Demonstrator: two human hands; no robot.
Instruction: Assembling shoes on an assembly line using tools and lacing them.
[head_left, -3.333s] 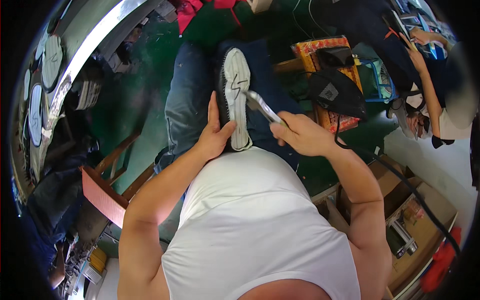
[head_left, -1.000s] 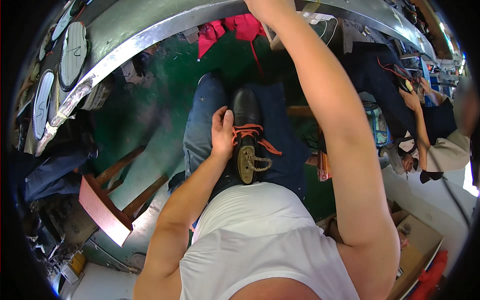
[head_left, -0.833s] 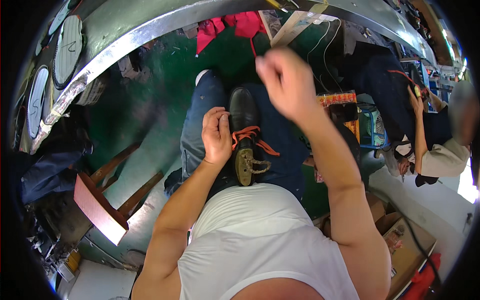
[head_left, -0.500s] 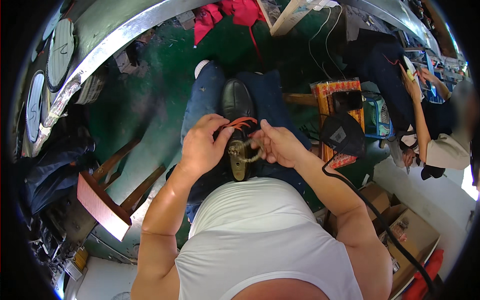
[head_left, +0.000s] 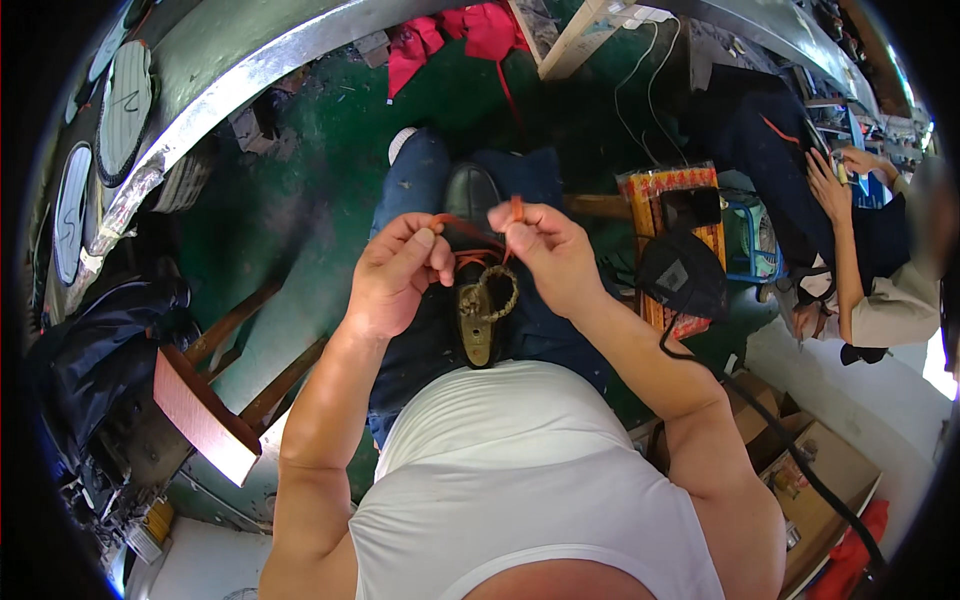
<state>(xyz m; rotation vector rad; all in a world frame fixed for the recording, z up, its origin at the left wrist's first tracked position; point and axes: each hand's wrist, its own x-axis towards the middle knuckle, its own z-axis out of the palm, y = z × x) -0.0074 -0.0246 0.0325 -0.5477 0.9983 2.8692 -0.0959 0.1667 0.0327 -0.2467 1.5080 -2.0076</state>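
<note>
Above the black shoe point(head_left: 471, 190), your left hand point(head_left: 393, 275) and right hand point(head_left: 552, 255) have raised the orange lace point(head_left: 517, 209), fingers pinching it, so both sides are now under control.

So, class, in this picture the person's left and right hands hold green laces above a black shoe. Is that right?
Not quite: the laces are orange, not green, as the head view shows. The left hand and right hand do hold them above a black shoe.

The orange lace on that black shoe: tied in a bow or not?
Not in a bow: the left hand and right hand each pinch part of the orange lace, held apart above the black shoe.
</note>
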